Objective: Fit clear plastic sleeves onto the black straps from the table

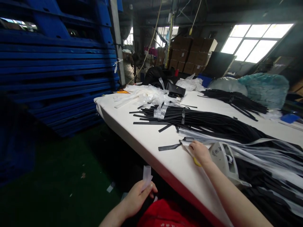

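My left hand [141, 193] is low in front of the table edge, closed on a translucent white plastic strip [147, 173] that sticks up from the fingers. Over the tabletop, my right hand [200, 153] has its fingers curled together; what they grip is hidden. A yellow piece [197, 162] shows beneath this hand. Just left of its fingertips lies the flat end of a black strip [169, 147]. Close on its right stands a grey-white plastic holder [224, 162]. Behind it stretches a long bundle of black strips [208, 121], bound near its left end.
The white tabletop [127, 129] carries crumpled clear plastic [149, 94], a black pouch [175, 90] and another black strip bundle [234, 98]. More black strips [260, 179] lie at right. Blue pallets [59, 63] are stacked at left. Scraps dot the green floor [71, 176].
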{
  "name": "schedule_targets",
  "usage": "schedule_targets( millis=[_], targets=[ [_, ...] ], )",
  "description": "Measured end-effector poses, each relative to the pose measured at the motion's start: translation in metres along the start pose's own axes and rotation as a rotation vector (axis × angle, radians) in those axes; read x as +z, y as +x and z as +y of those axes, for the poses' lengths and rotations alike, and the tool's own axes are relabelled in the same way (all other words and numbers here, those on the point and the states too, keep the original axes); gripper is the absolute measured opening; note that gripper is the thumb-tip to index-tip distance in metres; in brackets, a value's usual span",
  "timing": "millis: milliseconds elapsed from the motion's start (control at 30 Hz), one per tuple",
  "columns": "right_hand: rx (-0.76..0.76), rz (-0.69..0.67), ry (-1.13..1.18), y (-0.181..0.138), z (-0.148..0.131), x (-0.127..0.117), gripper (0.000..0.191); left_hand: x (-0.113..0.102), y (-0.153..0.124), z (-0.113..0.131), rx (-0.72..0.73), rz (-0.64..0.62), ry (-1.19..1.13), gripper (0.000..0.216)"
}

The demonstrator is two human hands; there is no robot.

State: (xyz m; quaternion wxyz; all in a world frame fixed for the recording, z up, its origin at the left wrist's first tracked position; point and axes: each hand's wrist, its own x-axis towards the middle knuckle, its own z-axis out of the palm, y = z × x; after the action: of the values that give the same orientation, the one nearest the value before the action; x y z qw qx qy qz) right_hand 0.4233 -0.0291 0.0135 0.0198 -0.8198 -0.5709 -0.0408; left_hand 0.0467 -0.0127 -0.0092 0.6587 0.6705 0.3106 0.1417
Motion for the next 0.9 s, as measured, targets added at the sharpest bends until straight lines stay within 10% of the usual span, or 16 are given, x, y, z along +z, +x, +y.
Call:
schedule_targets(
  millis=[433, 700, 900],
  targets=[
    [0.158, 0.105, 0.251, -0.009, -0.002, -0.028, 0.029, 0.0, 0.011, -0.003, -0.015, 0.146, -0.102, 0.06],
    [-0.397, 0.157, 0.466, -0.055, -0.139, -0.075, 0.031, -0.001, 0.059, 0.045, 0.111, 0.435, -0.705, 0.056],
    [-1.052, 0.147, 0.764, -0.085, -0.235, -0.133, 0.027, -0.021, 0.086, 0.089, 0.183, 0.053, -0.557, 0.052]
  ],
)
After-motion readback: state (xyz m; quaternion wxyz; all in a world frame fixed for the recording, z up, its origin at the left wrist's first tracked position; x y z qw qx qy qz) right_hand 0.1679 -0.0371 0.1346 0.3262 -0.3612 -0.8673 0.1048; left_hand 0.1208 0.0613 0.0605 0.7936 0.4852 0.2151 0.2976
